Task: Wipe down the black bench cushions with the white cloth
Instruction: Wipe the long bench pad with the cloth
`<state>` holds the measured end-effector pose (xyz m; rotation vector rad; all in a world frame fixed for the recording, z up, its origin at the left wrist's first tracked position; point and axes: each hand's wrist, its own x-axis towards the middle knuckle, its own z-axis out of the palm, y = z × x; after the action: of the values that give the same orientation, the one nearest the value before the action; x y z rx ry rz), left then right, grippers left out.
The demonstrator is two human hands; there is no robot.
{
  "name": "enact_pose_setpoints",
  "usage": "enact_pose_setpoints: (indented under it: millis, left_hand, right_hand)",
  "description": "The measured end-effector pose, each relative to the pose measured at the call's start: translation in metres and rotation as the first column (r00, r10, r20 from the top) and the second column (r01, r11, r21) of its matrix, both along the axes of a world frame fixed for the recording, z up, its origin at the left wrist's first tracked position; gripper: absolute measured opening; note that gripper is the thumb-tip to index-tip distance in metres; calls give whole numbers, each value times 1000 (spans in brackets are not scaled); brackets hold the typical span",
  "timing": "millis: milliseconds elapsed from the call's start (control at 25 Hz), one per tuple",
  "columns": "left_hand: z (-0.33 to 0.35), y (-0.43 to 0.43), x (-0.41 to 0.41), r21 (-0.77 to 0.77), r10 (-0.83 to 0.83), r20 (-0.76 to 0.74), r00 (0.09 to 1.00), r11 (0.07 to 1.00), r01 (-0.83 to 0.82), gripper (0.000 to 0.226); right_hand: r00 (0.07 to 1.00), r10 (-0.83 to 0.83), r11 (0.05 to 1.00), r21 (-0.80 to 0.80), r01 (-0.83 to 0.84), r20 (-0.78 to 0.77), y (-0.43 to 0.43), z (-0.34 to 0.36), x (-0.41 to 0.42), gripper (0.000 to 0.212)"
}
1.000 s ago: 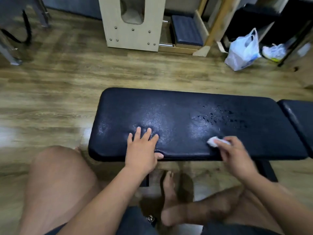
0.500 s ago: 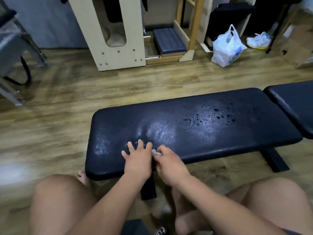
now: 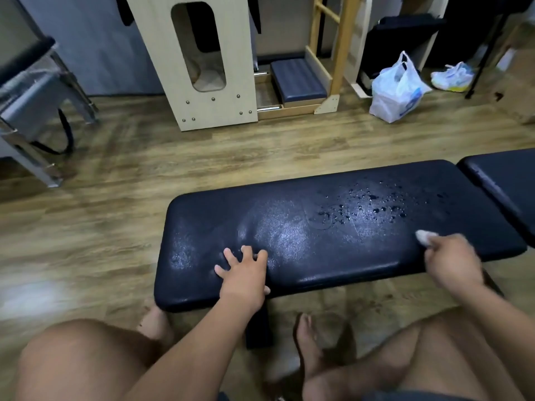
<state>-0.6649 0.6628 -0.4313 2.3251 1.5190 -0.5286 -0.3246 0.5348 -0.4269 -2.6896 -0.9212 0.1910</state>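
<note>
black bench cushion [image 3: 304, 235]: droplets [image 3: 373, 206] toward the far right corner, white cloth [image 3: 424, 237] by the near right edge, left hand [image 3: 243, 270] flat at the near edge.

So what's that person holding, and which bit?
The right hand grips the bunched white cloth, one end poking out. The left hand rests flat on the black cushion.

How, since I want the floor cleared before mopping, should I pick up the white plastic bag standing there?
Take the white plastic bag by its handle loops, coming from above. It sits upright on the floor with the loops standing free at the top; the bulging body looks slack and would likely crumple if gripped.
</note>
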Motion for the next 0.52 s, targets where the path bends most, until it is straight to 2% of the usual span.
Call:
enact_pose_setpoints:
  millis: [80, 160, 240, 280, 320, 360, 400, 480, 520]
  left_hand:
    - [6, 6, 2, -20, -13, 0, 1000, 1000, 13, 62]
    - [13, 13, 4, -24, -4, 6, 1000, 1000, 5, 67]
    - [13, 15, 3, 1, 20, 1, 1000, 1000, -20, 72]
    - [10, 14, 4, 23, 29, -6, 1000, 999, -29, 73]
    - [7, 12, 5, 37, 36, -18, 999, 999, -36, 77]
    - [5, 11, 6, 43, 39, -28, 999, 998, -38, 85]
    - [4, 12, 8, 37, 32, -36, 999, 999, -31, 96]
    - [7, 18, 9, 8, -4, -57, 998, 1000, 4, 116]
    - [9, 21, 9, 8, -37, -80, 996, 999, 37, 121]
  right_hand:
    - [996, 89, 995, 56, -88, -26, 13, -11, -63, 36]
    - [960, 275, 957, 105, -269, -55, 34, -22, -142, 32]
    - [858, 503, 862, 124, -491, -102, 54, -22, -206, 32]
    - [775, 619, 785, 134, -605, -127, 60, -22, -225, 33]
    - [688, 713, 701, 119, -703, -131, 62, -21, -231, 31]
    - [645, 756, 654, 111, -748, -110, 60, -23, -220, 26]
    - [668, 741, 672, 97, -734, -75, 54, -20, -196, 18]
    - [798, 603, 798, 12, -603, 5, 36, -18, -125, 8]
    - [866, 499, 867, -40, -498, 30, 25, -23, -76, 13]
